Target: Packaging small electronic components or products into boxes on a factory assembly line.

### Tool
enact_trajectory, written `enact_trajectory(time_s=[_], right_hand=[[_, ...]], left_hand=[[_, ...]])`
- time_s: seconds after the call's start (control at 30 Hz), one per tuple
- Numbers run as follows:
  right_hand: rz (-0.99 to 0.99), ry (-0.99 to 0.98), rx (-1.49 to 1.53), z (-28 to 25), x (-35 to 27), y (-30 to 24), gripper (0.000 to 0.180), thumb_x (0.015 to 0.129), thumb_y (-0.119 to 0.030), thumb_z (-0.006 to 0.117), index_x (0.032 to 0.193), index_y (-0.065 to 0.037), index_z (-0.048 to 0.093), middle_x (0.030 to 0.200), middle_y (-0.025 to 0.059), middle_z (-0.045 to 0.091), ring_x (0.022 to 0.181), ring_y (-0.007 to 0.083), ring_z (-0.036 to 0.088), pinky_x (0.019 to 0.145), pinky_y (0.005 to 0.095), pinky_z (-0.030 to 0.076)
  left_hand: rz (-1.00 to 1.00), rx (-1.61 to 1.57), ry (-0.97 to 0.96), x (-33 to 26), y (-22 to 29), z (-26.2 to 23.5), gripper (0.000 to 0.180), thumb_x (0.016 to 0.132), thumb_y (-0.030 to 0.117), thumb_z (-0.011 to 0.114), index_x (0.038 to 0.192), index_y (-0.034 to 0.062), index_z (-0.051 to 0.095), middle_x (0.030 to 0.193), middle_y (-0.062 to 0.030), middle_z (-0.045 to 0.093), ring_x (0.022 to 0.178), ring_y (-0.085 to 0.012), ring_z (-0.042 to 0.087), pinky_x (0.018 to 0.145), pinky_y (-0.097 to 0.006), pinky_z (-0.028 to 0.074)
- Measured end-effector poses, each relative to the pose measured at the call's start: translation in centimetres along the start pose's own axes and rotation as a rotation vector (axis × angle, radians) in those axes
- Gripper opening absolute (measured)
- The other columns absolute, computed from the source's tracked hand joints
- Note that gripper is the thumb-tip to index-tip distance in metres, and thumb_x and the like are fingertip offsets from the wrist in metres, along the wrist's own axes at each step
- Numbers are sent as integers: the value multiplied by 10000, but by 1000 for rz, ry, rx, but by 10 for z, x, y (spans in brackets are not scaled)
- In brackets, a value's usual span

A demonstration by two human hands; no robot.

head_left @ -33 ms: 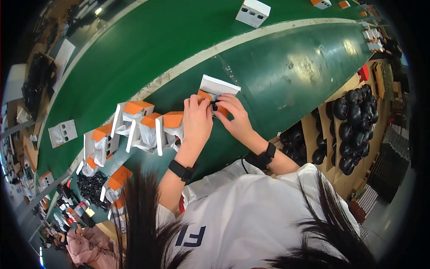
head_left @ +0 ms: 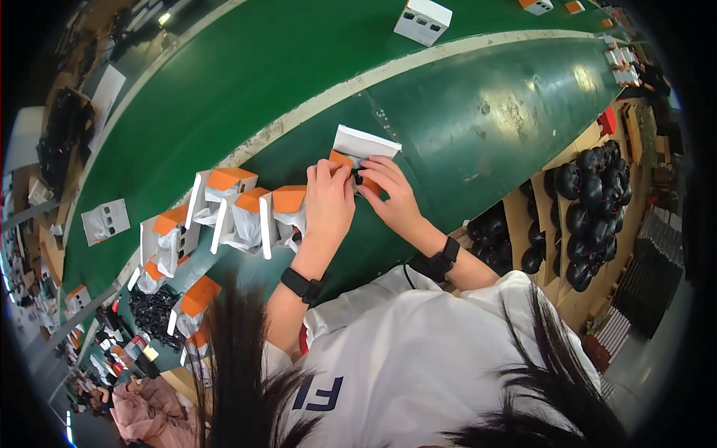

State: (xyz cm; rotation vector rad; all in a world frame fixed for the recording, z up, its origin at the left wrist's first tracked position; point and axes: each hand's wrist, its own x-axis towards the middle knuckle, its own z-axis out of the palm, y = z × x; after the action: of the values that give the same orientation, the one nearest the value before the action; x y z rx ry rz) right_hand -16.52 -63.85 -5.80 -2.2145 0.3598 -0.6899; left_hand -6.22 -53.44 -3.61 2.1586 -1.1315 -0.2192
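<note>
On the green table in front of me stands an open white-and-orange box (head_left: 367, 143), its white lid raised on the far side. My left hand (head_left: 329, 205) is closed on the box's left side, fingers bent over the orange flap. With its fingers curled in at the right part of the opening, my right hand (head_left: 393, 198) grips the box there. A small dark thing shows between the fingertips; its kind is hidden. Beside my left hand are more open boxes (head_left: 288, 198) with orange flaps and pale plastic bags inside.
Black cords (head_left: 154, 312) lie heaped at the left. Beyond a pale strip, a green belt carries a white box (head_left: 423, 22) and another box (head_left: 105, 222). Round black objects (head_left: 590, 190) fill cardboard trays at the right. At the lower left is a person in pink (head_left: 153, 411).
</note>
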Motion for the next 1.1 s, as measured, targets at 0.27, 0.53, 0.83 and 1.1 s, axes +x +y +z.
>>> enact_trajectory(time_s=[0.27,0.53,0.83,1.1], right_hand=[[38,31,83,-9,-2,2,390,687,2,683,1053,-25,554,1104,109,580,1053,295,525,884,366,442],[163,108,399,-19,-19,15,414,707,128,519,1099,-2,492,1136,154,525,1098,256,517,955,335,397],[264,297,322,-11,-25,4,342,715,66,618,1032,-9,517,1046,126,531,991,240,533,842,324,449],[51,35,-31,-16,-18,3,263,681,-2,687,923,-41,589,1028,80,551,998,295,512,819,371,451]], left_hand=[[85,98,-100,5,6,-6,274,719,29,617,992,47,597,991,-88,510,923,-265,476,814,-402,372],[225,174,-80,14,0,9,173,715,67,616,873,108,674,875,15,583,915,-193,508,849,-369,342],[206,80,-110,24,-6,18,127,719,54,599,810,87,681,819,-46,628,807,-253,580,756,-361,460],[232,-68,-246,14,-2,-3,171,755,9,544,914,-12,603,940,-113,572,955,-264,524,803,-385,417]])
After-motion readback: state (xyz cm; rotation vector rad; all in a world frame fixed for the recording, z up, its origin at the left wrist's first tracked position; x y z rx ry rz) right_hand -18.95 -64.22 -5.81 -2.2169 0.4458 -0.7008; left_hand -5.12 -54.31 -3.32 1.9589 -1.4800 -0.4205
